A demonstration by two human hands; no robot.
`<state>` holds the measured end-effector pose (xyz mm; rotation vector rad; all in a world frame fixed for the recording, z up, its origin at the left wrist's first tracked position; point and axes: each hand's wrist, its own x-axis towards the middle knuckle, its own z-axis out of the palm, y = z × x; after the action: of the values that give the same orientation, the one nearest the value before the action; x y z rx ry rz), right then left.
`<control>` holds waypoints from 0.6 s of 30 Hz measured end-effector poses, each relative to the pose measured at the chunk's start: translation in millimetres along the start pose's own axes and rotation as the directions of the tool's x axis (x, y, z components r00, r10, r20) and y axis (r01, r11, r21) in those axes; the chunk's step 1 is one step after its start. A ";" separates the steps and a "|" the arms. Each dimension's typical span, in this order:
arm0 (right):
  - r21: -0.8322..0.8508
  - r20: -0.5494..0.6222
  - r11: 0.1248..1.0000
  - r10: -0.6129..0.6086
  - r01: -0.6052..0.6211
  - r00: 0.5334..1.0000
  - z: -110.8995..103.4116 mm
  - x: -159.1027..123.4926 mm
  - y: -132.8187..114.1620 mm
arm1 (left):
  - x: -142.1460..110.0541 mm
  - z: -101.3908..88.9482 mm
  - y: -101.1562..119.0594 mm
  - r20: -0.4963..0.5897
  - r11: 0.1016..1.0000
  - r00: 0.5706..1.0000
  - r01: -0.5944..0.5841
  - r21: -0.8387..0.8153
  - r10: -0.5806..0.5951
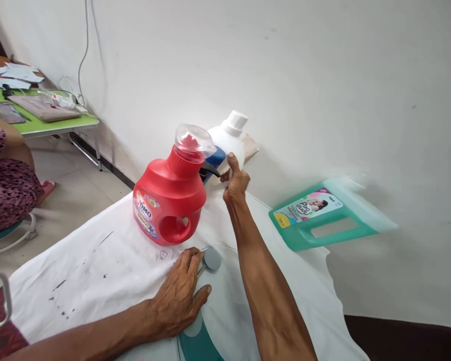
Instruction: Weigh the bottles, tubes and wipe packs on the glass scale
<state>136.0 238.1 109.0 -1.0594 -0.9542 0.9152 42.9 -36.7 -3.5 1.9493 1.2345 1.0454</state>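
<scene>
My left hand lies spread, palm down, on a clear flat panel with a teal part and a round grey disc beside the fingertips. My right hand is reached out with thumb up and the other fingers curled; what they hold, if anything, is hidden. A black curved handle ends close to its fingers. Just behind that hand stands a white capped bottle. To its left is a red OMO detergent bottle with a clear cap. A green bottle appears tilted at the right, its top blurred.
A white cloth with dark marks covers the table. A blue item and a brown one sit behind the bottles, near the wall. At left, a seated person is beside a green table with papers.
</scene>
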 end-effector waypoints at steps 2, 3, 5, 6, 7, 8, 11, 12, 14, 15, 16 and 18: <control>-0.002 -0.076 1.000 -0.017 0.017 0.997 -8.3 -3.5 -3.1 | 0.3 -0.1 1.4 0.007 1.000 1.000 -0.007 -0.003 0.007; 0.003 -0.103 1.000 -0.024 0.025 0.994 -14.6 -5.6 -5.7 | 0.4 -0.2 2.0 0.008 1.000 1.000 -0.008 -0.006 0.008; 0.010 -0.136 0.999 -0.031 0.033 0.990 -30.5 -10.9 -12.6 | 0.8 -0.5 2.8 0.006 1.000 1.000 -0.005 -0.009 0.005; 0.007 -0.149 0.999 -0.034 0.035 0.988 -39.4 -14.2 -16.8 | 1.0 -0.8 2.9 0.004 1.000 1.000 -0.003 -0.010 0.003; 0.000 -0.163 0.999 -0.038 0.038 0.986 -48.8 -18.2 -21.5 | 1.2 -1.2 2.9 0.002 1.000 1.000 -0.002 -0.010 0.002; -0.008 -0.178 0.999 -0.045 0.044 0.983 -58.4 -22.7 -26.6 | 1.6 -1.7 2.8 0.001 1.000 1.000 -0.002 -0.011 0.002; -0.024 -0.234 0.995 -0.100 0.097 0.967 -88.8 -40.1 -45.7 | 3.3 -4.3 2.9 -0.001 1.000 1.000 -0.003 -0.021 0.003; -0.030 -0.249 0.992 -0.125 0.122 0.960 -99.4 -47.4 -53.7 | 4.1 -5.4 3.1 0.001 1.000 1.000 -0.004 -0.026 0.004; -0.051 -0.250 0.984 -0.181 0.173 0.951 -121.2 -64.9 -72.3 | 5.7 -7.4 3.4 0.007 0.999 1.000 0.001 -0.032 0.000; -0.064 -0.235 0.980 -0.201 0.191 0.951 -131.8 -75.3 -82.7 | 6.4 -8.1 3.3 0.009 1.000 1.000 0.003 -0.031 -0.003; -0.077 -0.214 0.977 -0.212 0.199 0.954 -141.9 -86.7 -93.4 | 7.0 -8.6 2.9 0.009 1.000 1.000 0.004 -0.024 -0.004; -0.096 -0.190 0.976 -0.211 0.195 0.959 -159.3 -112.2 -114.0 | 7.7 -9.0 0.9 0.008 1.000 1.000 -0.003 -0.007 0.003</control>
<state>266.1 62.6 166.0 -1.0742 -0.9162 0.5951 37.6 -29.3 4.1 1.9489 1.2229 1.0415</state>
